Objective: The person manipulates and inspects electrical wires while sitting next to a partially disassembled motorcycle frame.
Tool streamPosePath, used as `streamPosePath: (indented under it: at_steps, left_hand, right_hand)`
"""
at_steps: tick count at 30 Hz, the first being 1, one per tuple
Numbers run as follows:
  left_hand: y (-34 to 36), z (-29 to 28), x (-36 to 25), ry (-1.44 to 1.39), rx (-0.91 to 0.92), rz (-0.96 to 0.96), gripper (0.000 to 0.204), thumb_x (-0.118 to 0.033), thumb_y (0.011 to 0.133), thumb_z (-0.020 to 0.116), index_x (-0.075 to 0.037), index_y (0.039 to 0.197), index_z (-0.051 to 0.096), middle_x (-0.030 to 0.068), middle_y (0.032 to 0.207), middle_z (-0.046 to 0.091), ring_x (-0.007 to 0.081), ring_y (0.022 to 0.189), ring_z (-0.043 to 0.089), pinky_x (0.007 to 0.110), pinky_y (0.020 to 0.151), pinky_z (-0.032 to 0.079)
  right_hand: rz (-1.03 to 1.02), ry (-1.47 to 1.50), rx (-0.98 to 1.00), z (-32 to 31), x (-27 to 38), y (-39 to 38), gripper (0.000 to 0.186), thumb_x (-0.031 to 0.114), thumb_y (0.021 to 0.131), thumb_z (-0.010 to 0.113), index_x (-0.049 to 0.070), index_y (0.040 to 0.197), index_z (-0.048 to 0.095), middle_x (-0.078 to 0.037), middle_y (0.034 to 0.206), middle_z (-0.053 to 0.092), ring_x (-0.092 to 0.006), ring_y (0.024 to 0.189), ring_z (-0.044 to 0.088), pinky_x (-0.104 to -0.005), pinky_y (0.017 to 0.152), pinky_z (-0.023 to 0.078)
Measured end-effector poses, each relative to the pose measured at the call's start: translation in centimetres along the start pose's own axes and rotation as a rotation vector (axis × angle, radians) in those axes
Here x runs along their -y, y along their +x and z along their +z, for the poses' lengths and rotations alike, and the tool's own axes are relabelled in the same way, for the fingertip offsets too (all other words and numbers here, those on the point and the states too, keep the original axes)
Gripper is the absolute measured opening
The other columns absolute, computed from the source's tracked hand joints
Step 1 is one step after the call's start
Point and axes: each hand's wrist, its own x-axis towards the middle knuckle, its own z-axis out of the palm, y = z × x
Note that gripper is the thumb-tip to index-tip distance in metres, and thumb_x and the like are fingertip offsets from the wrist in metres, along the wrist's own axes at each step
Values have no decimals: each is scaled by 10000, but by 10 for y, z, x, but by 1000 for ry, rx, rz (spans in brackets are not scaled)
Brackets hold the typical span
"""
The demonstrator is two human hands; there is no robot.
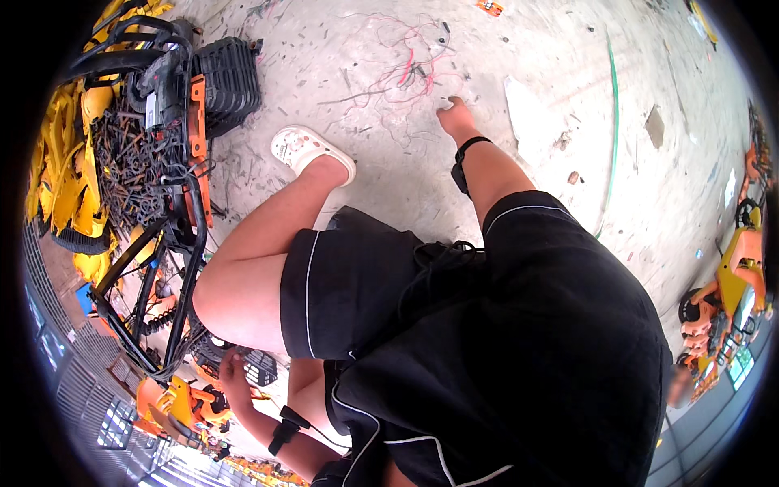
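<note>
My right hand [456, 117] reaches out low over the concrete floor, its fingers bent with a gap between thumb and forefinger. Nothing shows in it. Just beyond it lies a loose tangle of thin red and dark wires [408, 75]. Beside my bent left knee, my left hand [233, 370] is close to a black tubular frame [185, 300] and a dark ribbed part [260, 368]. Its fingertips are small and partly lost against the dark parts, so I cannot make out whether it grips anything.
On the left, a heap of metal bolts and rods [138, 166] lies by an orange bracket [197, 118], a black ribbed box [231, 81] and yellow panels [69, 154]. A white sheet [523, 114] and a green strip [614, 122] are on the floor. Orange-yellow vehicles [740, 272] line the right.
</note>
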Motion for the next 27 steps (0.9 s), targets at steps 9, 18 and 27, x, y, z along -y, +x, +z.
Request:
streamPosePath:
  at_steps: [9, 18, 27]
  left_hand:
    - [5, -4, -24, 5, 4, 53, 349, -195, 991, 525, 27, 1260, 545, 92, 1100, 612, 146, 955, 572, 278, 830, 467]
    - [-17, -16, -35, 96, -135, 180, 399, -242, 997, 528, 21, 1297, 518, 123, 1168, 611, 170, 1034, 571, 297, 907, 447]
    - [-24, -9, -68, 77, -280, 327, 346, -186, 994, 526, 11, 1279, 539, 92, 1097, 626, 139, 920, 576, 272, 806, 473]
  right_hand:
    - [265, 683, 420, 7, 52, 29, 234, 206, 841, 654, 68, 1030, 645, -31, 856, 654, -134, 671, 551, -310, 609, 471]
    - [-386, 236, 45, -147, 159, 24, 452, 454, 911, 549, 30, 956, 699, -81, 786, 676, -178, 732, 612, -324, 690, 491]
    - [-889, 498, -577, -275, 251, -66, 293, 231, 950, 529, -4, 793, 611, -130, 656, 586, -192, 620, 567, -329, 592, 444]
